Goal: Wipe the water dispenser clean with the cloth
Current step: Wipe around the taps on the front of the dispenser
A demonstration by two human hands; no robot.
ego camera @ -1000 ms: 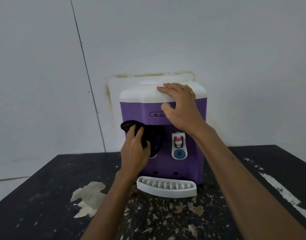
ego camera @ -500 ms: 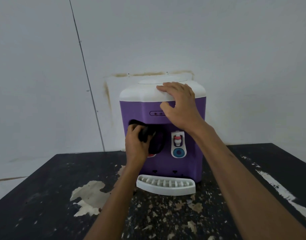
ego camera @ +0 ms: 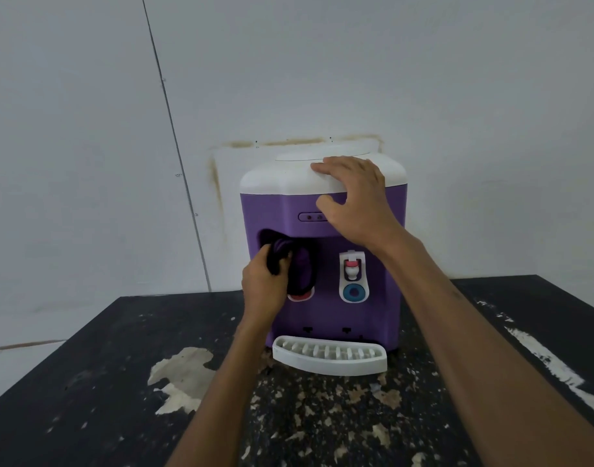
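**Now wiping the front**

The black desk (ego camera: 86, 382) holds the purple water dispenser (ego camera: 322, 318). The right hand (ego camera: 356, 203) rests spread on its white top. The left hand (ego camera: 261, 291) grips the dark cloth (ego camera: 277, 261) against the left tap nook. Top and tray (ego camera: 329, 360) probably wait.

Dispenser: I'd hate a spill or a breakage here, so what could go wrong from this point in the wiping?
1. The left hand grips the cloth bunched in the left tap recess; it may snag or press a tap likely hidden behind it.
2. The drip tray juts out below the wiping spot; a downward stroke may knock it loose.
3. Only the right hand steadies the dispenser; a hard push may slide it.
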